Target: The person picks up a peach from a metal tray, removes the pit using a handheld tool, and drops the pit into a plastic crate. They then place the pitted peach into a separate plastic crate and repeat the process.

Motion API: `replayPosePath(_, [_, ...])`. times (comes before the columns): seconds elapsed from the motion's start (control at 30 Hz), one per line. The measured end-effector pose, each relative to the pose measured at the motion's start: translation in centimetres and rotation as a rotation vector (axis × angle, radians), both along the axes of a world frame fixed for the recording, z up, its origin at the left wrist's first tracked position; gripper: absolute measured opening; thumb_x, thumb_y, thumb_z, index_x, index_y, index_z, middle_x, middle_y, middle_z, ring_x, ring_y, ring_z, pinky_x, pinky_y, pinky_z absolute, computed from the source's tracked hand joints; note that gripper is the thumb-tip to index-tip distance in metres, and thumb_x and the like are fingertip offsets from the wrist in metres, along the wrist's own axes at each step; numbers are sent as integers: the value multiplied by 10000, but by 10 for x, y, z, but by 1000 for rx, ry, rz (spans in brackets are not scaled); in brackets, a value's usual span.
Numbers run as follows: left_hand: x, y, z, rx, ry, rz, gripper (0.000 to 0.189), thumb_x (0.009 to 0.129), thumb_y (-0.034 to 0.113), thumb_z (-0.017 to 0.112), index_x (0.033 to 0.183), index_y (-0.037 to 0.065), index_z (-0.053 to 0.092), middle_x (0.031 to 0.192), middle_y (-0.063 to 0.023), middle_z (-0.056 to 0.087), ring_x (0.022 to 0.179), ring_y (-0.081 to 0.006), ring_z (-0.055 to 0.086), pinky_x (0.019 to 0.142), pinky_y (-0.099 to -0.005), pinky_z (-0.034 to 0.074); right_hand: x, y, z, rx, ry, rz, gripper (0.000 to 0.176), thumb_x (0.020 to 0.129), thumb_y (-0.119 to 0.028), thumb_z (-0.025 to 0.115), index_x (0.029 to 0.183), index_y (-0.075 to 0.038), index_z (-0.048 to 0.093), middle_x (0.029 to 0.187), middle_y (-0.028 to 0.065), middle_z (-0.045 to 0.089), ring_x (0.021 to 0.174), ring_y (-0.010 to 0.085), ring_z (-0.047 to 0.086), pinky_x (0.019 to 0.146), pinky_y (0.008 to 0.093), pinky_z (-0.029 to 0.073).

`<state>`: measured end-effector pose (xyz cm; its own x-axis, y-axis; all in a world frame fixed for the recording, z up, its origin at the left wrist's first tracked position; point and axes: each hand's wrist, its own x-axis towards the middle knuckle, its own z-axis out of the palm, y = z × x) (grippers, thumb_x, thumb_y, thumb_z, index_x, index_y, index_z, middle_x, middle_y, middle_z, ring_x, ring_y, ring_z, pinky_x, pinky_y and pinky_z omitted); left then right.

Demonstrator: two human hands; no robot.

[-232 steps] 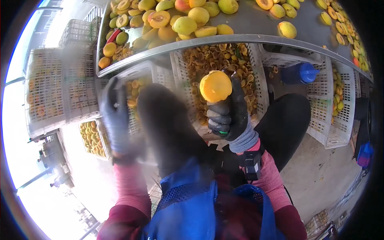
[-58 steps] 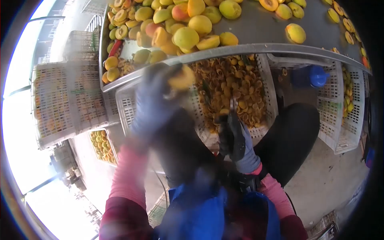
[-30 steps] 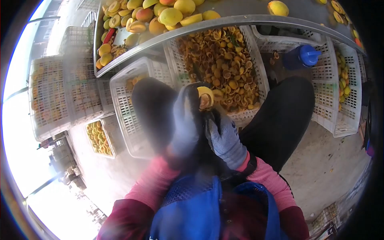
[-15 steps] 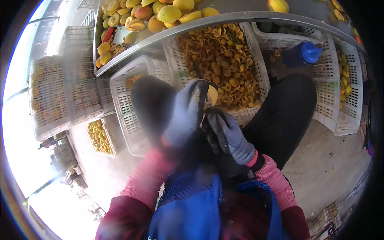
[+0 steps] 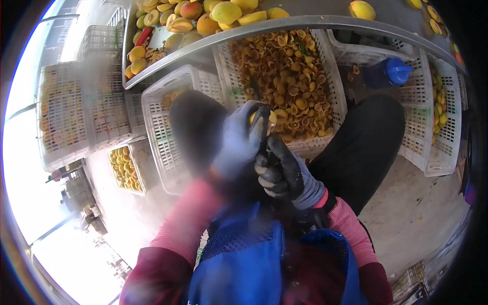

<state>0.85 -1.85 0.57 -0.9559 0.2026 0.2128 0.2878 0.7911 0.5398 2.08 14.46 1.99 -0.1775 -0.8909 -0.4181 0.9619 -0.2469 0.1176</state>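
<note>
In the head view, the left hand [image 5: 243, 133] hugs the yellow fruit [image 5: 273, 117], one o'clock from the middle. The right hand [image 5: 282, 175] curls below, six o'clock — can't tell round what. The fruit seems light, soft, maybe slippery — best held gently round its sides.

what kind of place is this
Probably a fruit-processing workspace. Yellow fruit, likely peaches, some halved, is heaped on a metal-rimmed table. A plastic crate by the person's knees is full of cut fruit scraps, and more crates stand off to the left.
</note>
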Motion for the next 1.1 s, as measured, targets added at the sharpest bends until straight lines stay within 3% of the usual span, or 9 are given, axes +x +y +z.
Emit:
replayPosePath(0.2, [0,-2,-12,1050,-651,145,255,806,96,629,1017,-25,555,1023,-149,573,844,-257,581,736,-332,484,9,-10,-27,-755,-393,-156,454,936,-531,350,908,-100,488,569,-3,420,400,82,388,321,228,318])
replayPosePath(0.27, [8,7,-17,1122,-632,291,262,844,106,611,1073,1,538,1053,-122,564,878,-209,570,772,-318,481,8,-10,-24,-764,-290,-207,463,942,-527,327,954,-90,481,581,0,430,400,88,393,323,233,340])
replayPosePath(0.4, [17,-9,-21,280,87,397,360,857,135,615,1165,11,476,1047,-91,539,936,-181,553,828,-300,475,1,-5,-36,-668,-255,-348,510,943,-540,299,991,-76,505,584,-5,425,424,97,402,349,248,351])
replayPosePath(0.53, [16,-84,65,935,-86,837,402,964,353,406,1109,2,539,1033,-113,578,939,-194,569,867,-340,461,5,-2,-48,-389,-197,-294,537,935,-555,319,903,-92,589,544,-33,369,470,96,394,401,261,329])
replayPosePath(0.6, [15,-141,73,-275,-46,789,312,904,261,539,1105,25,577,1057,-159,569,869,-244,585,804,-329,465,2,-3,-50,-358,-147,-248,515,940,-535,334,875,-97,599,541,-37,369,460,92,382,396,255,323])
replayPosePath(0.67, [13,-186,60,-698,-161,744,419,807,332,625,1136,78,572,1113,-169,555,945,-316,561,839,-396,451,-3,-3,-46,-198,-53,-213,494,942,-518,350,877,-95,597,525,-35,360,439,92,367,384,257,316])
replayPosePath(0.77, [-55,-163,78,-353,-53,599,410,826,263,641,1169,55,558,1131,-158,561,987,-279,580,871,-358,440,-11,-15,-43,234,152,-187,440,943,-482,388,880,-96,590,503,-31,362,406,94,354,365,247,298])
replayPosePath(0.93, [-179,-172,54,-546,113,244,618,719,192,698,1292,119,479,1181,-164,555,1092,-335,525,882,-384,444,-15,-21,-54,433,163,-207,353,944,-421,435,911,-98,572,519,-26,408,392,85,373,356,221,294])
replayPosePath(1.1, [-205,-189,28,-433,-79,354,534,738,282,696,1212,97,533,1072,-160,605,989,-333,572,849,-401,453,-9,-26,-61,706,556,-359,315,945,-402,446,888,-107,539,555,-23,443,400,75,386,364,213,306])
